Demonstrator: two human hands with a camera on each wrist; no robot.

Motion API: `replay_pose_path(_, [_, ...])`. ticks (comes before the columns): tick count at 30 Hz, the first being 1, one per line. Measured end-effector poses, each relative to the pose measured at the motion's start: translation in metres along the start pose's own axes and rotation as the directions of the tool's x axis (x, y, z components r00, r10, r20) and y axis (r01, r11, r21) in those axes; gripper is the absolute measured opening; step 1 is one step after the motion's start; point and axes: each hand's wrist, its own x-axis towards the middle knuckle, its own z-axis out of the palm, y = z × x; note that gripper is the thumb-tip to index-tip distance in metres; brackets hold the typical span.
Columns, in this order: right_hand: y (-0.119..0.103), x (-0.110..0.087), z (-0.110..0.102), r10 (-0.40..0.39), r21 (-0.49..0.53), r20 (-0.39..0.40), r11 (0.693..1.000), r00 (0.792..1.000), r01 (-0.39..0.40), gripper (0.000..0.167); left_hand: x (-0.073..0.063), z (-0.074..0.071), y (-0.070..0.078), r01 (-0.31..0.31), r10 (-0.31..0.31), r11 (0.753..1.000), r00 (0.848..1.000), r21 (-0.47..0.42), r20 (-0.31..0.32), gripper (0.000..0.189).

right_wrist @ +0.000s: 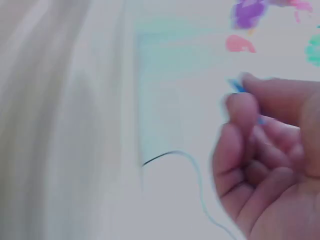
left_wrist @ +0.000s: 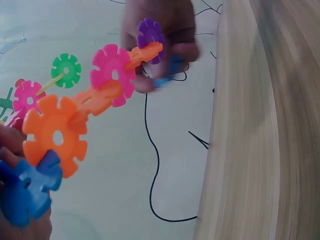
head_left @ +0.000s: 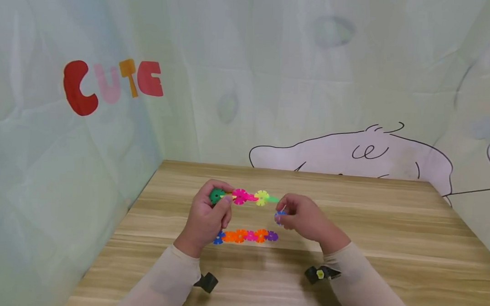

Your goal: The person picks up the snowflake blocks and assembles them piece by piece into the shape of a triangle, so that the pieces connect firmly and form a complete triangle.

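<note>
My left hand (head_left: 204, 217) pinches a string of slotted plastic discs near a green disc (head_left: 216, 196). From there the upper row runs right through a pink disc (head_left: 240, 196) and a yellow disc (head_left: 261, 198) to a light green one near my right fingers. A lower row shows a blue disc (head_left: 218, 237), orange discs (head_left: 240, 236), pink and a purple disc (head_left: 272, 236); in the left wrist view its blue end disc (left_wrist: 26, 195) overlaps the left fingers. Between thumb and forefinger, my right hand (head_left: 309, 218) pinches a single blue disc (head_left: 280, 218), blurred in the left wrist view.
Both hands are over a wood-grain table (head_left: 369, 222). Behind it hangs a pale cloth wall (head_left: 215, 78) with a cartoon drawing, and coloured letters mark the left wall. Each wrist carries a black camera (head_left: 208, 283).
</note>
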Motion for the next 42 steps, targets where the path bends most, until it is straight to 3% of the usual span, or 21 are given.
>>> replay_pose_path(2, [-0.006, -0.004, -0.008, -0.072, 0.159, -0.078, 0.984, 0.994, 0.084, 0.014, 0.0, 0.0, 0.001, 0.009, -0.009, 1.0, 1.0, 0.015, -0.024, 0.012])
replay_pose_path(4, [-0.012, -0.009, -0.014, -0.146, 0.253, -0.147, 0.951, 0.978, 0.18, 0.017, 0.0, -0.001, 0.002, 0.017, -0.016, 1.0, 0.999, 0.02, -0.047, 0.012])
replay_pose_path(7, [-0.018, -0.017, -0.02, -0.221, 0.329, -0.197, 0.903, 0.955, 0.277, 0.019, -0.001, -0.001, 0.003, 0.032, -0.03, 0.999, 0.997, 0.016, -0.067, 0.013])
replay_pose_path(10, [-0.023, -0.021, -0.021, -0.256, 0.363, -0.209, 0.876, 0.944, 0.318, 0.02, -0.001, -0.001, 0.004, 0.028, -0.028, 1.0, 0.997, 0.003, -0.066, 0.013])
replay_pose_path(26, [-0.026, -0.024, -0.017, -0.294, 0.47, -0.222, 0.803, 0.93, 0.366, 0.02, 0.0, 0.001, 0.004, -0.046, 0.045, 0.998, 0.999, -0.042, -0.013, 0.012])
replay_pose_path(34, [-0.027, -0.025, -0.015, -0.302, 0.472, -0.213, 0.801, 0.929, 0.369, 0.021, 0.0, 0.0, 0.003, -0.071, 0.07, 0.997, 0.997, -0.037, -0.013, 0.012])
replay_pose_path(42, [-0.029, -0.025, -0.013, -0.285, 0.48, -0.23, 0.798, 0.93, 0.363, 0.02, -0.001, 0.0, 0.003, -0.057, 0.057, 0.997, 0.998, -0.047, -0.008, 0.012])
